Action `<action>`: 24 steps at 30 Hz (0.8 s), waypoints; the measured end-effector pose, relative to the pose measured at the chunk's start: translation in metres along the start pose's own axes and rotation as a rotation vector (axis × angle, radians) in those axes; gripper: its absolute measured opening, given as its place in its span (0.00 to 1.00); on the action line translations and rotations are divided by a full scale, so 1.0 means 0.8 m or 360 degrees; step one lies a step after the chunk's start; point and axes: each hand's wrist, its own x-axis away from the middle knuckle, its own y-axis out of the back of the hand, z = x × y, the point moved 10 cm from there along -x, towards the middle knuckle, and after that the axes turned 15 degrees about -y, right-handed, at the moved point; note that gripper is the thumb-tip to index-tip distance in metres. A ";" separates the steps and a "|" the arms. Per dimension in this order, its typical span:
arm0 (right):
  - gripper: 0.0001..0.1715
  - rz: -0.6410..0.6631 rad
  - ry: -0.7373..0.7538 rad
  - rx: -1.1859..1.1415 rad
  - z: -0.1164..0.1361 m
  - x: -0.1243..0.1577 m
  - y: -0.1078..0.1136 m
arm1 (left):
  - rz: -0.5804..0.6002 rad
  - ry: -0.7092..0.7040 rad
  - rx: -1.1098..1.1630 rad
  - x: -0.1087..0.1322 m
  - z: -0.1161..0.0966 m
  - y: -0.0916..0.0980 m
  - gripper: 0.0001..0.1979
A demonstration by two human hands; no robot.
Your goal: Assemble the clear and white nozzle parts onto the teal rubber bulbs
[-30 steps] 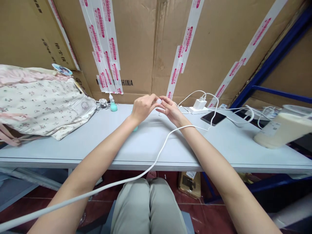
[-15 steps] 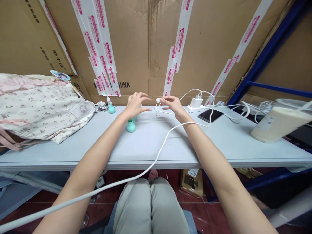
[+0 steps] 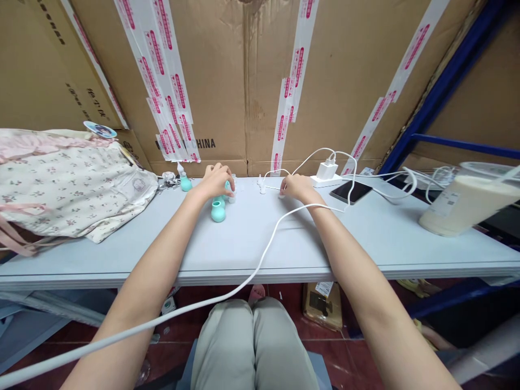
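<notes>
From my end, the head camera gives me both of the person's bare hands over the pale grey table. The left hand is palm down with its fingers curled over a small group of teal and clear parts. A bit of teal shows between its thumb and fingers, but I cannot tell whether it grips that part or only rests against it. Just in front of this hand an open-mouthed teal bulb stands upright on the table, and a clear piece sits right beside the thumb.

The right hand is lowered to the table, its fingertips drawn together at a small white piece. I see the piece at the fingertips, yet cannot tell whether it is pinched or let go. Between the hands, nearer the right one, stand some slim white parts, apart from both.

Farther left, near the floral bag, I have another teal bulb with a pale nozzle. To the right of the right hand I see a white charger on a power strip, a dark phone lying flat, and a plastic cup of pale drink. A white cable crosses in front of the left forearm and the right wrist
</notes>
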 end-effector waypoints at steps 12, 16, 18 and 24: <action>0.15 -0.0163 0.0106 -0.0106 0.018 0.011 0.014 | 0.0146 -0.0016 0.0142 0.000 0.003 -0.009 0.12; 0.14 -0.0507 0.0309 -0.0299 0.049 0.034 0.033 | 0.0186 -0.0003 0.0241 0.000 0.005 -0.014 0.13; 0.13 -0.0520 0.0426 -0.0307 0.071 0.044 0.025 | 0.0195 0.0010 0.0266 0.000 0.007 -0.016 0.13; 0.13 -0.0613 0.0652 -0.0250 0.128 0.057 -0.001 | 0.0230 0.0053 0.0309 0.002 0.004 -0.015 0.12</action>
